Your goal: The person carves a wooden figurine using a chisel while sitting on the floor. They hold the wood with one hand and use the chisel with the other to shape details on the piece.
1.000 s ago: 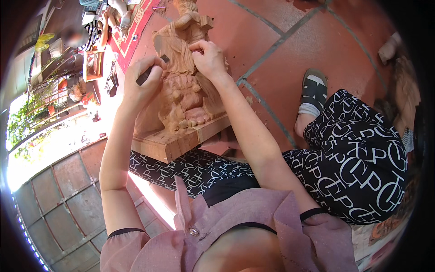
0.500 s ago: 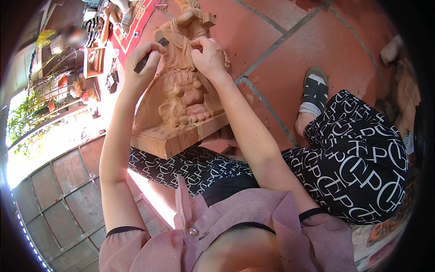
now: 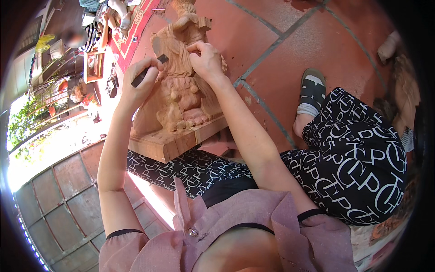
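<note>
A carved wooden statue (image 3: 183,97) of unpainted reddish-tan wood leans away from me, its square base (image 3: 179,141) toward my lap. At the statue's left side, my left hand (image 3: 141,78) is closed round a dark strip (image 3: 140,77) that looks like sandpaper. A dark flat corner (image 3: 163,58), perhaps of the same strip, sticks out past the fingertips against the wood. My right hand (image 3: 207,61) lies at the upper right of the carving, fingers curled in against its folds. Whatever those fingers pinch, if anything, is hidden.
My patterned trouser legs (image 3: 349,154) flank the base, and my sandalled foot (image 3: 312,93) rests on the red tiled floor (image 3: 272,59). Pieces of wood (image 3: 404,90) stand at the far right. A red mat (image 3: 131,38) and another person (image 3: 118,18) are at the upper left.
My left hand has slid down along the statue's left side, the dark strip with it. My right hand stays near the same spot, slightly lower. The statue's base appears slightly lower in view.
</note>
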A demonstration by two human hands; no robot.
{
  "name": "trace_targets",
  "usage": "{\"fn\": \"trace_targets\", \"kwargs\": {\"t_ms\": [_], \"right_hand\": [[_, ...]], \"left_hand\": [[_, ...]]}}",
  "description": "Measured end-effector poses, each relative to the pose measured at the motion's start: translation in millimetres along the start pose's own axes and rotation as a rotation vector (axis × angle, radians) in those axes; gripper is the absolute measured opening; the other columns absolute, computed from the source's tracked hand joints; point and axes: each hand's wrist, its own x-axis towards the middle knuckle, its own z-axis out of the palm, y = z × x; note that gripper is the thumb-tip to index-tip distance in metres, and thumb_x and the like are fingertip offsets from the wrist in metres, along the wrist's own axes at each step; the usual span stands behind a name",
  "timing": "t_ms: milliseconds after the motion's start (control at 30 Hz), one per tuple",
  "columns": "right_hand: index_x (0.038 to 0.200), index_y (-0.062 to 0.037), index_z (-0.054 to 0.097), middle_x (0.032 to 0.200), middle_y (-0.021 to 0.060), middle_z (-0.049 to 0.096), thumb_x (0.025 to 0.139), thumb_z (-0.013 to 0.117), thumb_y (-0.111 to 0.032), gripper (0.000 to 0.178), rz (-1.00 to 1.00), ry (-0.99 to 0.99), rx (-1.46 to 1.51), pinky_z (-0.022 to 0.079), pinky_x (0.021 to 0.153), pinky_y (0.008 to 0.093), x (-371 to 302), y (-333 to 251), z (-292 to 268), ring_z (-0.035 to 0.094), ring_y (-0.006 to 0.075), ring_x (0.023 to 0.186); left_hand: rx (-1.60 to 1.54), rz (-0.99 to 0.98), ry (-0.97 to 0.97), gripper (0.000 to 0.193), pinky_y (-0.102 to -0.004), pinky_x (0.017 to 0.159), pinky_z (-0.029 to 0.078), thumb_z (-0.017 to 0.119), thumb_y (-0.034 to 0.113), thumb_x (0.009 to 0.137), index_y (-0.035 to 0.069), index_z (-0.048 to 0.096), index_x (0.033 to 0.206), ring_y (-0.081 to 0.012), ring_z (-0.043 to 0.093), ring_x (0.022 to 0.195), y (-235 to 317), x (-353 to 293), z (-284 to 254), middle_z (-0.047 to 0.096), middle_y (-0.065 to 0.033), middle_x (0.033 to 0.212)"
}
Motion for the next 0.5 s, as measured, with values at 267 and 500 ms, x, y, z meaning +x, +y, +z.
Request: {"fn": "trace_targets", "kwargs": {"t_ms": [267,500], "right_hand": [[0.080,-0.0062,0.066,0.090,0.0178,0.062,0.069,0.053,-0.011,0.018,0.028,-0.020,-0.030,0.046,0.081,0.0400,-1.9,-2.7,0.2,0.058,0.0336,0.088],[0.082,-0.0061,0.066,0.086,0.0166,0.062,0.070,0.054,-0.011,0.018,-0.027,0.037,-0.051,0.047,0.076,0.0388,-1.9,4.3,3.6,0.059,0.0308,0.082]], "left_hand": [[-0.061,0.004,0.041,0.015,-0.0191,0.053,0.033,0.047,0.011,0.083,0.003,0.060,0.082,-0.0017,0.040,0.055,4.8,7.4,7.5,0.052,0.0041,0.067],[-0.040,-0.058,0.079,0.017,-0.0192,0.052,0.032,0.046,0.011,0.081,0.003,0.060,0.080,-0.0017,0.040,0.056,11.9,12.0,13.2,0.049,0.0047,0.063]]}}
